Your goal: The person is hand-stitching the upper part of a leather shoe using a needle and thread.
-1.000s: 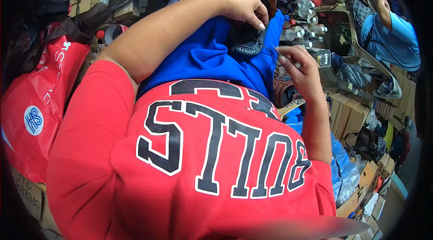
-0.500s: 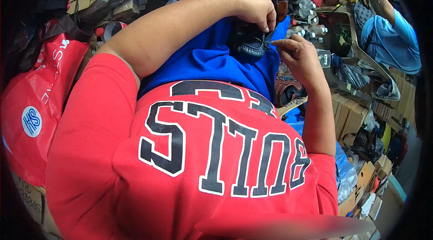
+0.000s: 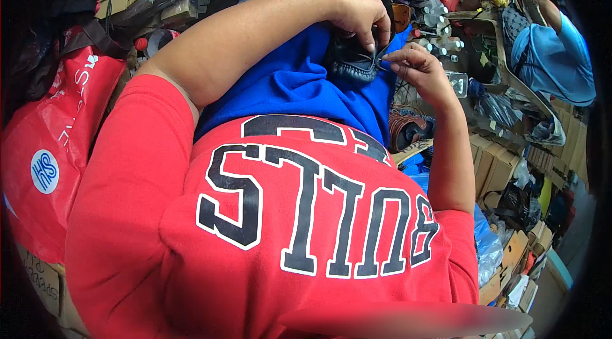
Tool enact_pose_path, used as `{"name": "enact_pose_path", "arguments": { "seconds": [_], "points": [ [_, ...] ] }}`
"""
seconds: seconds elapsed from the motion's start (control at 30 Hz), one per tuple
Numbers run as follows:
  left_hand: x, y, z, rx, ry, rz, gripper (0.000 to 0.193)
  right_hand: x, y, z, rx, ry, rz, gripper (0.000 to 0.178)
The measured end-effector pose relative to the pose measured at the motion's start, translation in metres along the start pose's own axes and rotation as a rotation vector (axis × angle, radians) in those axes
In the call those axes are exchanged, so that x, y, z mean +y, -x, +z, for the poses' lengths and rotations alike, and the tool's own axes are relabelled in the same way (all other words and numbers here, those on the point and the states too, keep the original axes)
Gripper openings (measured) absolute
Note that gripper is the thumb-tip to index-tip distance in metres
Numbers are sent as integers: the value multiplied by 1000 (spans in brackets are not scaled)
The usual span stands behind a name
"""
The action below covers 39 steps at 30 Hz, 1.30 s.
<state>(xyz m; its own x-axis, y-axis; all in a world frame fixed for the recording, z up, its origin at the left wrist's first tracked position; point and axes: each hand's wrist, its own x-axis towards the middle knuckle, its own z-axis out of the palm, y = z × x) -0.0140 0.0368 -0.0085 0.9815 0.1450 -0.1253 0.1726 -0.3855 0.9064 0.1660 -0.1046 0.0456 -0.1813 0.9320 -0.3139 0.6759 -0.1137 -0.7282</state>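
Right fingers point(image 3: 398, 57) pinched, left hand point(image 3: 363, 15) curled over shoe point(image 3: 354, 67)

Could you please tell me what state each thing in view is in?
Black shoe: lying on the lap, toe end puckered, partly hidden.
Left hand: fingers bent, gripping the shoe.
Right hand: thumb and index finger close together beside the toe; anything between them is too small to tell.
Blue cloth: draped over the lap, creased.
Red bag: creased.
Plastic bottles: clustered, some capped.
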Motion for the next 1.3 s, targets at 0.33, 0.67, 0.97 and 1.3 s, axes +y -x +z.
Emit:
{"name": "enact_pose_path", "arguments": {
  "seconds": [0.33, 0.67, 0.97, 1.3],
  "points": [
    [8, 8, 6, 87, -158, 7, 32, 9, -4, 28, 49, -306, 60, 14],
    [0, 102, -42, 1059, -549, 172, 33, -13, 31, 51, 370, 197, -179, 31],
    [51, 107, 44, 649, -298, 115, 36, -18, 40, 74, 468, 525, -209, 37],
    [57, 105, 46, 708, -147, 44, 27, -21, 43, 78, 464, 564, -169, 40]
  ]
}}
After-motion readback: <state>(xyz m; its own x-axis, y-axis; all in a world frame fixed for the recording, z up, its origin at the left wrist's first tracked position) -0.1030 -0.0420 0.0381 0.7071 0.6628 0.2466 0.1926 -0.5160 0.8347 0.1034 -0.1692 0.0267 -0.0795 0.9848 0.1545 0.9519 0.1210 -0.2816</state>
